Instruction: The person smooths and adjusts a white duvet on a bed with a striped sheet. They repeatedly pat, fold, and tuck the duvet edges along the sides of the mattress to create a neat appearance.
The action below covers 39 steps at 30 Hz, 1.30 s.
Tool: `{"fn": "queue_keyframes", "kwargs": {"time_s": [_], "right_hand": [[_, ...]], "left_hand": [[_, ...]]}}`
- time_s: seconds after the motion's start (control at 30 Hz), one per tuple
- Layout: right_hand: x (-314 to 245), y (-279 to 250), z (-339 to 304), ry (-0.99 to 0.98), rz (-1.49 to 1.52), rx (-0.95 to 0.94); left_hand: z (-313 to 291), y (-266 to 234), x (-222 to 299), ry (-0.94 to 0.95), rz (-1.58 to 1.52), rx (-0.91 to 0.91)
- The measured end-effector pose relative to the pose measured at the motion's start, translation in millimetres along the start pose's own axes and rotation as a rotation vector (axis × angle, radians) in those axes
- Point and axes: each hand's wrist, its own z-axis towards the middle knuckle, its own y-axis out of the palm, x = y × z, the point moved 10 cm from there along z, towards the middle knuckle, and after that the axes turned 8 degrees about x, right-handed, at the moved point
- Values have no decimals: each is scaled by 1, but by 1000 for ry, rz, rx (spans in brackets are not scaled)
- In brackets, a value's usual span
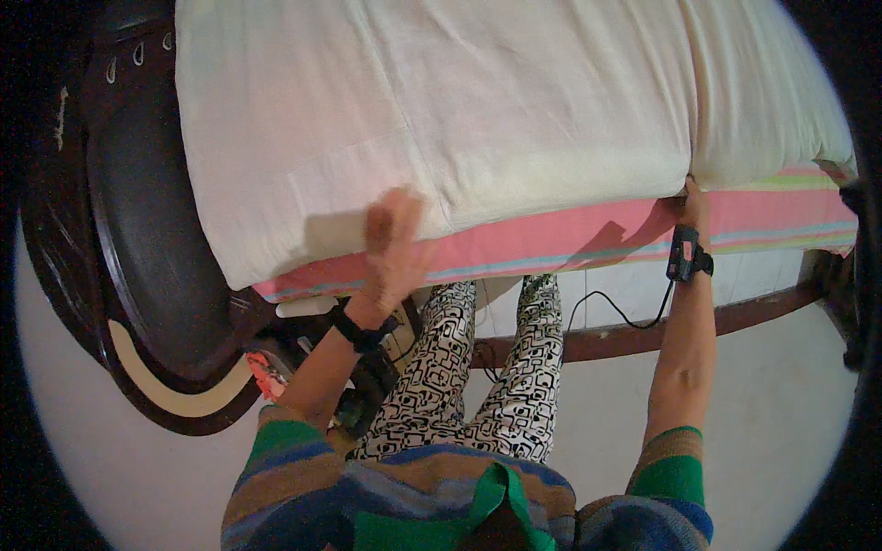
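A cream bed sheet (pixel 533 110) lies over a bed, creased in several places. Below its near edge shows a pink striped cover (pixel 570 231) on the mattress side. My left hand (pixel 395 243) is over the sheet's near edge on the left, holding nothing. It is smeared by motion, but its fingers look stretched out and apart. Farther right, my right hand (pixel 693 204) is closed on the near edge of the sheet, where a long crease runs up from it. Its fingertips are partly hidden by the cloth. Both wrists carry black bands.
At the left stands a dark padded headboard (pixel 156 211) with a curved frame. Small items, among them an orange-red cloth-like thing (pixel 265 375), crowd beside it. A black cable (pixel 616 308) hangs from my right wrist band. A brown wooden rail (pixel 634 344) runs below the bed.
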Motion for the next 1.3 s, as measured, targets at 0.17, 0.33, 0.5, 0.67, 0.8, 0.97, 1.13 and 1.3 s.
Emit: {"fn": "queue_keyframes", "kwargs": {"time_s": [0.17, 0.33, 0.5, 0.67, 0.8, 0.97, 1.13, 1.3], "right_hand": [[-18, 27, -50, 2, 292, -125], [-6, 64, -92, -258, -214, -72], [35, 77, -135, -133, 136, -31], [27, 127, -217, -272, 28, -271], [23, 135, -244, -81, 104, -526], [-88, 72, -195, -217, 521, -210], [-172, 62, -147, -281, 628, -44], [-207, 85, -125, -169, 760, 31]], "left_hand": [[-35, 63, -75, -177, 215, -364], [-27, 21, -51, -104, 164, -179], [32, 63, 72, 74, -71, -128], [64, 180, 131, 167, -70, -266], [55, 189, 89, 128, 232, -367], [57, 150, 17, 138, 284, -439], [69, 143, -6, 182, 309, -539], [91, 125, -7, 163, 325, -505]]}}
